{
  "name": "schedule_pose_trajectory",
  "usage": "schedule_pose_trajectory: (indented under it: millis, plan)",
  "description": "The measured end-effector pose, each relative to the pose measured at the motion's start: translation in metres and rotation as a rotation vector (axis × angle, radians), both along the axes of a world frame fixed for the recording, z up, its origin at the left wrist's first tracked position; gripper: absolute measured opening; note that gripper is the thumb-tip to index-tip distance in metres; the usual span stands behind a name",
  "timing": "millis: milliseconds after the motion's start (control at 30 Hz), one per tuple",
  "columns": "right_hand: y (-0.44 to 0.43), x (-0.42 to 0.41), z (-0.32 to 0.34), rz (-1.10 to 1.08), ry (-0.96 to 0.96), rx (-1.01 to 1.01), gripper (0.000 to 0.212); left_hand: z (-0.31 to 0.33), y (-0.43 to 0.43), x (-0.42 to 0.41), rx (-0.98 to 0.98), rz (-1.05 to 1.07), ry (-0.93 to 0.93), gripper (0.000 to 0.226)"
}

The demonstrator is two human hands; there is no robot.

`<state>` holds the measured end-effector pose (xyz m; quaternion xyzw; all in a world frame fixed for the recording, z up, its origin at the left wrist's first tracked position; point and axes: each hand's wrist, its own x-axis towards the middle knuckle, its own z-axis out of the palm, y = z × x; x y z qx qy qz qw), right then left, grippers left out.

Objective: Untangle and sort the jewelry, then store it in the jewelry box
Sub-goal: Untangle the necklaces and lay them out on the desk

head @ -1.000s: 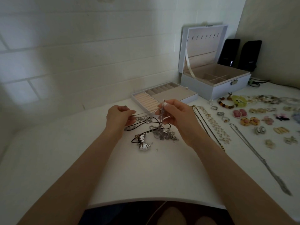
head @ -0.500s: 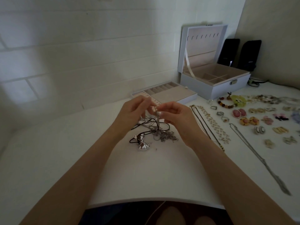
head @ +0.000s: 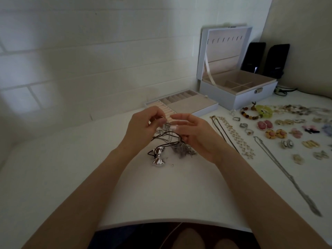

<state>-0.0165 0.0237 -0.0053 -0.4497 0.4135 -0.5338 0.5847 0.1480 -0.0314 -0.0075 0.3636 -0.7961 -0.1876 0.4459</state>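
left hand [head: 142, 129] and right hand [head: 197, 135] fingers pinch the tangle [head: 173, 143]; pieces [head: 269, 131] lie sorted at right, the far box [head: 239, 98] seemingly unfilled

Dim, soft-focus, edges bowed.

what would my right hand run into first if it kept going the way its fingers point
The right hand points left. Past the small silver piece it pinches, it would first meet the left hand, pinching the same piece. Depth is unclear, but they look nearly touching.
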Motion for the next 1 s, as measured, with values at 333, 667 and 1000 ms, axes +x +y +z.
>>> schedule_pose_trajectory:
  millis: [333,667,1000]
  plan:
    - [-0.0004,0.0032,-0.0057,-0.28,0.308,-0.162,0.02,-0.0069,-0.0082,0.0048,-0.222,0.088,-0.246,0.016]
    - [-0.0002,0.0052,-0.0054,-0.272,0.383,-0.159,0.016,-0.0018,-0.0086,0.0056,-0.172,0.034,-0.057,0.012]
    - [0.0013,0.0099,-0.0043,-0.2,0.394,-0.161,0.025,0.0025,-0.0019,0.002,-0.14,0.006,0.014,0.015]
